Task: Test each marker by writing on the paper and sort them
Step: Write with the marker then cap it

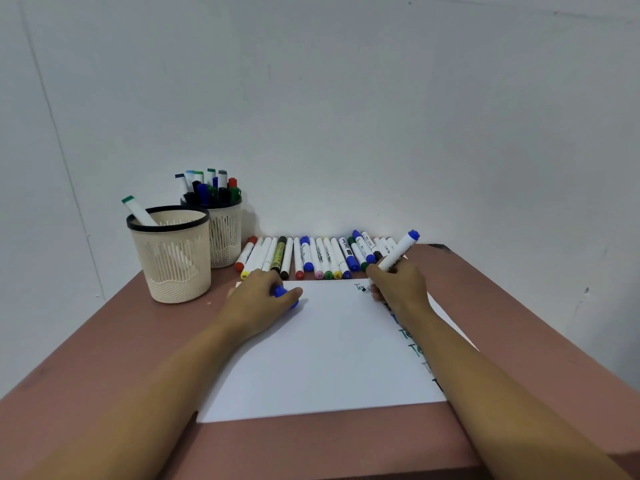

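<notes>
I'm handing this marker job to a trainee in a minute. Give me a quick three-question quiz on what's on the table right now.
1. True or false: the marker in the right hand has a red end.
2. What does the left hand hold while it rests on the paper? A) a blue cap B) a yellow marker C) nothing
3. Fill in: ___ marker(s) can be seen sticking out of the nearer cup.
Key: 1 false, the end is blue; 2 A; 3 one.
</notes>
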The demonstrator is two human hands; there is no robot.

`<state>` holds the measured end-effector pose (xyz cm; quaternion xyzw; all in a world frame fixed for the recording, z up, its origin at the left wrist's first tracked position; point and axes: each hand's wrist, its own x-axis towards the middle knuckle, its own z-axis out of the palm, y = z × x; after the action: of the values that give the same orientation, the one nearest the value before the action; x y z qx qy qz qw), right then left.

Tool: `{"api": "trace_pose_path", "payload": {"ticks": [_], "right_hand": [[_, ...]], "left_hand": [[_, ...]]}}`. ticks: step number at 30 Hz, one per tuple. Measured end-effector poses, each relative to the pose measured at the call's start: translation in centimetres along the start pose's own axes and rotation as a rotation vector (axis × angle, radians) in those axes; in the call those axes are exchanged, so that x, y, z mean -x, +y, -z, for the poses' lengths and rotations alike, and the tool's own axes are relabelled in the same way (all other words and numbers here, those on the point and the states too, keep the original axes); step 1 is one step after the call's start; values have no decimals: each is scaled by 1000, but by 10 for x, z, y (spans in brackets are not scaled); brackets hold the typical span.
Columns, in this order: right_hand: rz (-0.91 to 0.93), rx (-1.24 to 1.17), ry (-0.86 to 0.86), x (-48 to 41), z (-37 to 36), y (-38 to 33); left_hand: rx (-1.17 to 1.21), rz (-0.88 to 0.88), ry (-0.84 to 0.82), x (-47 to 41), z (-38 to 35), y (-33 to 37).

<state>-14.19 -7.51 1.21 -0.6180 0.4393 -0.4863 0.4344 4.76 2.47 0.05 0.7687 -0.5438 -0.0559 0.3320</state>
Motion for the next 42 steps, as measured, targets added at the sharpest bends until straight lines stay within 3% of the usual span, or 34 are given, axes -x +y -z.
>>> {"api": "trace_pose_path", "payload": {"ticks": [42], "right_hand": [[18, 69, -23, 2, 1, 0]], "left_hand": [[-4, 4, -13, -1, -2, -3]]}}
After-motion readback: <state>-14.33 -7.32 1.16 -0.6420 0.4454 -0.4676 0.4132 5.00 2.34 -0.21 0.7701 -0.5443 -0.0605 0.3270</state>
